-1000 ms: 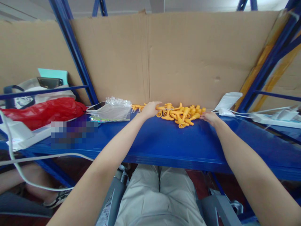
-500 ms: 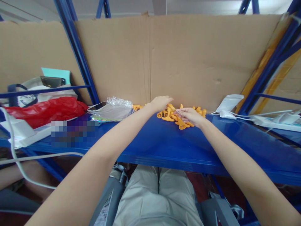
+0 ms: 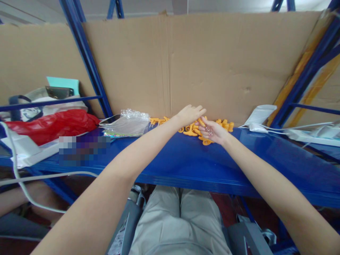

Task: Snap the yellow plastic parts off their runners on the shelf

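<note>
Above a pile of orange plastic pieces [image 3: 190,134] on the blue shelf, my two hands meet. My right hand [image 3: 214,131] is palm-up and closed, with an orange plastic piece [image 3: 201,122] standing between its thumb and fingers. Small shiny metal bits [image 3: 208,130] lie in that palm, too small to name. My left hand [image 3: 190,114] is back-up, its fingers bent down at the top of the same orange piece. What its fingertips pinch, if anything, is hidden behind the hand.
More orange pieces [image 3: 156,120] lie along the cardboard wall [image 3: 212,63] at left. A clear-wrapped packet [image 3: 127,125] and a red bag [image 3: 55,124] are further left. White adapters with cables [image 3: 260,118] stand at right, near a blue post [image 3: 305,74].
My left hand has moved right to meet the right one. My right hand has turned its palm up and now holds an orange piece raised from the pile.
</note>
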The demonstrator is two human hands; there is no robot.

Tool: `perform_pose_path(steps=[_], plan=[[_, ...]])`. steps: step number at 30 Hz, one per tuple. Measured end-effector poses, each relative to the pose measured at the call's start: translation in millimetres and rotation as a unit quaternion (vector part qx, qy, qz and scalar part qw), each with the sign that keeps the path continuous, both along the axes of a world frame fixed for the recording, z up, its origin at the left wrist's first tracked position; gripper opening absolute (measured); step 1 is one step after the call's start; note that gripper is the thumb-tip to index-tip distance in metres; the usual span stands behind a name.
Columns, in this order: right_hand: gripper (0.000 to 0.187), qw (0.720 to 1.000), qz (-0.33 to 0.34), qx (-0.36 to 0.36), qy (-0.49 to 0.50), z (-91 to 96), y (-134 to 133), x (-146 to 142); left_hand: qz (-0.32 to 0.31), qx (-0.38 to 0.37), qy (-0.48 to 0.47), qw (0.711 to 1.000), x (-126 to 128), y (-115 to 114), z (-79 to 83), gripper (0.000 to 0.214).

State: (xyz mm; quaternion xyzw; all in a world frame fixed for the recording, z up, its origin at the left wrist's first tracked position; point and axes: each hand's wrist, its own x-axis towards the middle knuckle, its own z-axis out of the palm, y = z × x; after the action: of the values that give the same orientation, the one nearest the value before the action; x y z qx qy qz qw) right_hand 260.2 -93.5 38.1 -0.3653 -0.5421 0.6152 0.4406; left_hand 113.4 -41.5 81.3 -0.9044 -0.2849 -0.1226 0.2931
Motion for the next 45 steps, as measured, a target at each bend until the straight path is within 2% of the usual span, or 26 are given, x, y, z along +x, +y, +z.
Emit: perform_pose_path(steps=[4,6,10,14,19,21,24,28,34,41,43,45], plan=[[0.026,0.998,-0.052,0.039,-0.015,-2.4,1.2,-2.1,-0.071,-0.011,-0.032,0.997,-8.2,7.5,-0.1,0.059],[0.024,0.994,-0.099,0.047,0.01,-4.0,5.2,-1.0,-0.083,-0.02,-0.054,0.995,-11.5,4.7,-0.2,0.062],[0.022,0.985,-0.162,0.035,0.048,-6.8,15.2,6.0,-0.083,-0.075,-0.065,0.992,-11.2,-11.8,-4.4,0.036],[0.025,0.987,-0.156,0.035,0.016,-12.4,21.5,11.0,-0.078,-0.186,-0.049,0.978,-3.6,-23.4,-15.9,0.026],[0.029,0.987,-0.153,0.036,-0.025,-18.9,25.4,11.8,-0.076,-0.27,-0.1,0.955,1.8,-16.7,-27.9,0.007],[0.029,0.987,-0.157,0.033,-0.018,-20.0,26.1,11.1,-0.07,-0.341,-0.15,0.926,1.5,-13.6,-30.8,0.009],[0.03,0.988,-0.154,0.026,-0.01,-21.2,26.7,9.0,-0.059,-0.452,-0.223,0.862,-0.3,-12.4,-34.6,0.01],[0.031,0.985,-0.166,0.034,-0.01,-22.2,28.2,8.4,-0.067,-0.521,-0.308,0.793,-5.2,-10.9,-35.6,0.008],[0.016,0.966,-0.23,0.082,-0.084,-21.3,28.9,15.0,-0.032,-0.538,-0.459,0.706,-23.4,5.2,-25.1,0.017],[0.017,0.952,-0.253,0.102,-0.137,-23.7,29.5,11.9,0.022,-0.524,-0.645,0.555,-49.8,36.0,-22.5,0.022],[0.018,0.952,-0.253,0.105,-0.137,-23.9,29.3,10.8,0.058,-0.507,-0.668,0.543,-54.3,46.0,-26.1,0.02],[0.02,0.952,-0.25,0.106,-0.138,-23.2,28.2,9.9,0.105,-0.487,-0.664,0.557,-57.7,54.7,-32.3,0.022]])
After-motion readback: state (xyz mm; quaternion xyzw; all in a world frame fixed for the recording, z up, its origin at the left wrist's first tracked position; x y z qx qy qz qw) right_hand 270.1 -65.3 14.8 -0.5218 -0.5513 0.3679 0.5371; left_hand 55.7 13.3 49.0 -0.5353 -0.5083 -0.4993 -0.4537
